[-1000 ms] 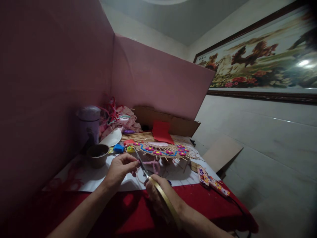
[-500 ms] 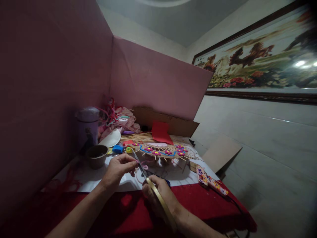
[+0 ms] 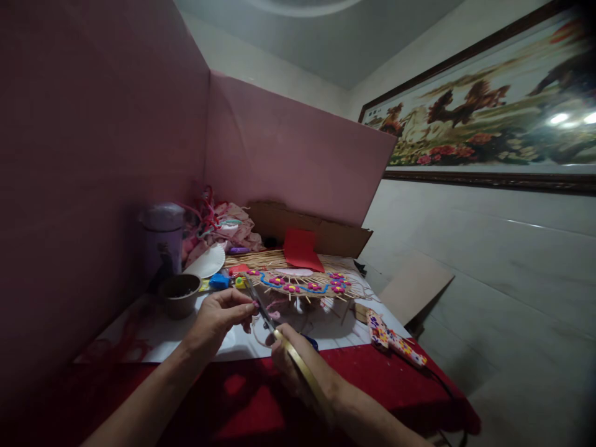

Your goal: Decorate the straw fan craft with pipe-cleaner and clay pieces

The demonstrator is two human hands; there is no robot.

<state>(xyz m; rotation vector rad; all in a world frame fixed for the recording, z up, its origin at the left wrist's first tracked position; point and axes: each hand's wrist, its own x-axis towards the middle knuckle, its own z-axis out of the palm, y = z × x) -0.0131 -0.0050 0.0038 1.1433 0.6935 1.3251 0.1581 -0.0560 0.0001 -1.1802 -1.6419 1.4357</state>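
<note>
With twelve o'clock straight ahead and the scissors' pivot as the dial's centre, the right hand (image 3: 317, 364) sits at five, its fingers wrapped through the gold-handled scissors (image 3: 293, 354). The steel blades point toward eleven; how far apart they stand is too small to tell. At nine, the left hand (image 3: 221, 318) pinches a small pink piece (image 3: 255, 303) between thumb and forefinger, right beside the blades. A loose pink strand (image 3: 274, 315) lies just past them at one.

That piece should be light, soft and easily squashed — best held by its edge, fingertips back from the steel. The scissors should feel stiff and fairly weighty, slick along the metal, so the handle loops are the place to hold.

Red cloth (image 3: 233, 397) spreads at six, under a white sheet (image 3: 356, 337). A flower-patterned glue gun (image 3: 395, 344) lies at three. Farther out at one is a panel (image 3: 305, 290) trimmed with magenta flowers and a wavy blue line, thin sticks jutting from its rim. A brown bowl (image 3: 179, 295) stands at ten, a blue packet (image 3: 218, 282) at eleven, with a white paper plate (image 3: 207, 261) beyond. Past the panel — nearly twelve — rests folded red paper (image 3: 300, 248), backed by torn cardboard (image 3: 333, 233).
</note>
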